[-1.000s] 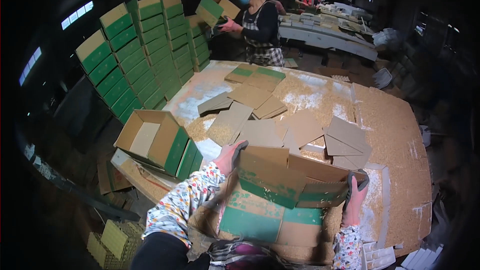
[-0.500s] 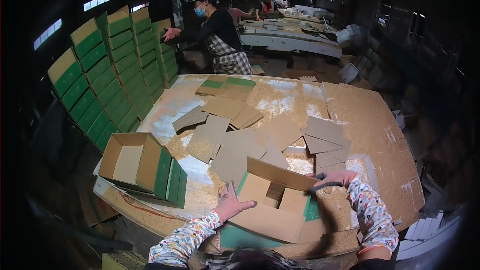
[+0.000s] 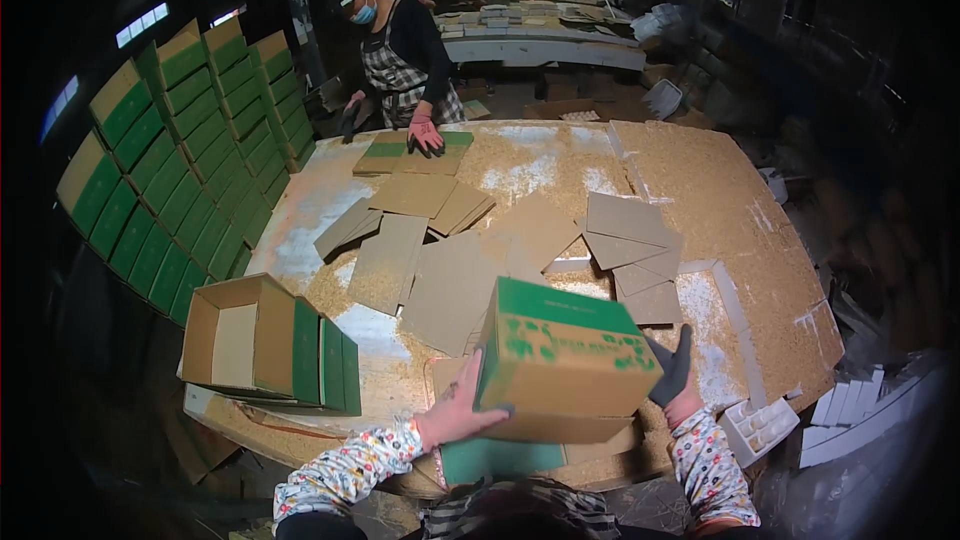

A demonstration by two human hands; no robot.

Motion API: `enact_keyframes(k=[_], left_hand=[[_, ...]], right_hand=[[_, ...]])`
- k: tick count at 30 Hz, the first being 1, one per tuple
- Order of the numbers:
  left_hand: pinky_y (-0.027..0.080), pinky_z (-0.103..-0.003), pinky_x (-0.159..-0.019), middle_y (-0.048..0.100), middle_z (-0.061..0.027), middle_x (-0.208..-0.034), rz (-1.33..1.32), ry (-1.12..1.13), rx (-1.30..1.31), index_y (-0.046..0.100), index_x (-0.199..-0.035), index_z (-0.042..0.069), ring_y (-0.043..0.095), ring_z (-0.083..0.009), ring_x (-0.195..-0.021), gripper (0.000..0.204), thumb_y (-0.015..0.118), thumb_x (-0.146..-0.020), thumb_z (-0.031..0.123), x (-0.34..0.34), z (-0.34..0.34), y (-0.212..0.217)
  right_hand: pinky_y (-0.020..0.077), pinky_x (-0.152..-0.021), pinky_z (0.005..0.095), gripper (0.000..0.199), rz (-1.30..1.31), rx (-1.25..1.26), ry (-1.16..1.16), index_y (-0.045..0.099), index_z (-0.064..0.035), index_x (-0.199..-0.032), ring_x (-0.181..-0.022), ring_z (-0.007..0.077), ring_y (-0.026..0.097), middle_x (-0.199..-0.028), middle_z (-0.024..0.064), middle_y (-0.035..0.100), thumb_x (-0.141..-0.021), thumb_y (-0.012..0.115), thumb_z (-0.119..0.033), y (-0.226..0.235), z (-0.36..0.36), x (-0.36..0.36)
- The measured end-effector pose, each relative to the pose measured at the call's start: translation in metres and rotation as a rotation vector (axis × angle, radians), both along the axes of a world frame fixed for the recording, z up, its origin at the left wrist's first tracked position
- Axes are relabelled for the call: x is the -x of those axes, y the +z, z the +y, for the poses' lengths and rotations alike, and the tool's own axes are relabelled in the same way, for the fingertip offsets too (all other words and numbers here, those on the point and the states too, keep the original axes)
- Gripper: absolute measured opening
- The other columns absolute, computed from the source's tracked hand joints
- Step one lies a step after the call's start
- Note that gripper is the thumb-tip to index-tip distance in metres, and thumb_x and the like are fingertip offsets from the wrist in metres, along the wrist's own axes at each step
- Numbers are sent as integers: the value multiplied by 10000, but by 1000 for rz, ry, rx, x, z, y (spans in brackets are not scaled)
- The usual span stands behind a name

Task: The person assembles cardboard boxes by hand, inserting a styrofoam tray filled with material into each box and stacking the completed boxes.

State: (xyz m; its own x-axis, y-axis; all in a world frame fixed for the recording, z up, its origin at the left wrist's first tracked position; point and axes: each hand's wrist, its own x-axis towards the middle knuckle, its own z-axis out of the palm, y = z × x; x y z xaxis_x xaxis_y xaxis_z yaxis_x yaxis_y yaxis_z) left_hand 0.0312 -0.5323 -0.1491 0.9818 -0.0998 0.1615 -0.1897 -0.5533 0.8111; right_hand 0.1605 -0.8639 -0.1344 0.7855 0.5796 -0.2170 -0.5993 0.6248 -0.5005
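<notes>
Between my two hands a cardboard box, brown with green bands, is tilted above the near part of the table. My left hand, in a pink glove with dark fingertips, holds its left side near the bottom. Against its right side presses my right hand, gloved alike, its dark fingers reaching up along the edge. The box's lower side is hidden. Below it lies a flat green and brown cardboard piece. An open-topped box lies on its side to the left, against green box sides.
Loose cardboard sheets spread over the worn table. Tall stacks of green boxes stand at the left. Across the table, a co-worker's gloved hand rests on flattened cardboard. A white tray sits by the right edge.
The box, earlier upright with its flaps spread open, is now lifted and turned, showing its printed outer sides. The co-worker's hand has moved from the stacks onto the flattened cardboard.
</notes>
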Motion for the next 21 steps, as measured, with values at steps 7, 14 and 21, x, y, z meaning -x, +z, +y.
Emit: enact_keyframes(k=[7,14,21], left_hand=[[314,-414,-1071,371,-201,-1404,-5,187,107,422,-1351,20,383,-353,-1282,516,591,-879,141,-18,25,-46],[532,-286,-778,551,-124,-1185,131,179,-232,544,-1198,-25,604,-207,-925,344,616,-874,62,-85,1,-51],[528,-314,-765,530,-154,-1123,19,143,-712,509,-1193,-43,612,-265,-883,389,638,-838,50,-81,-5,-42]], right_hand=[[398,-1007,413,988,-512,1729,348,195,199,-1354,-1208,429,472,-1255,363,474,-806,569,-534,-35,33,14],[353,-1040,391,760,-409,1134,-504,300,41,-1414,-1223,338,451,-1348,267,429,-857,647,-344,-134,-164,-27],[219,-1103,460,811,688,2052,-1146,348,7,-1401,-1337,418,286,-1428,305,308,-827,588,-514,-180,-420,-2]])
